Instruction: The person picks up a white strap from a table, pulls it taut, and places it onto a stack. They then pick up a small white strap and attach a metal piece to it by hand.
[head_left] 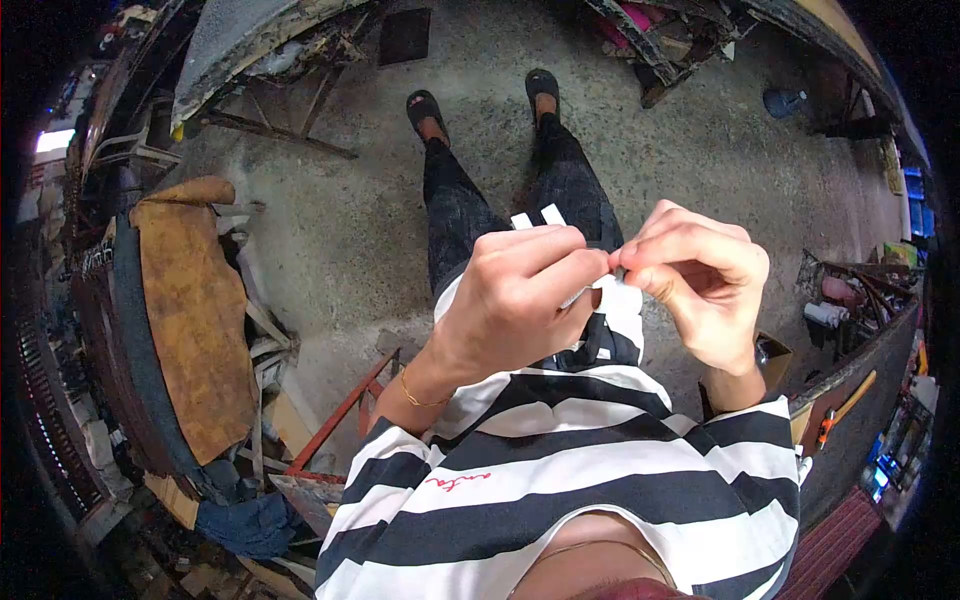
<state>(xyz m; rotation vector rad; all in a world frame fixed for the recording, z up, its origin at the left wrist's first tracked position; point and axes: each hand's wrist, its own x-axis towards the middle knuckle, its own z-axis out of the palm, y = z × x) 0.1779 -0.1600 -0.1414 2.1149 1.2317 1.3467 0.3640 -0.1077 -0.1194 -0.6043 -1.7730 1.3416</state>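
Note:
My left hand (525, 285) is closed in front of my waist, its fingers wrapped round a thing with two white strips (551, 214) that jut out above the knuckles. Black and white parts hang below its fingers, against my striped shirt (560, 470). My right hand (700, 275) pinches with thumb and forefinger, and its fingertips meet those of the left. A small dark bit (620, 272) shows at the pinch, too small to name. The left palm and most of what it holds are hidden.
Concrete floor (350, 220) lies under my feet. At left, a brown leather-like sheet (195, 320) drapes over a bench beside a red metal frame (335, 430). Worn tables stand ahead, and a blue-grey jug (784, 102) lies at far right. A bench with an orange-handled tool (826, 430) is at right.

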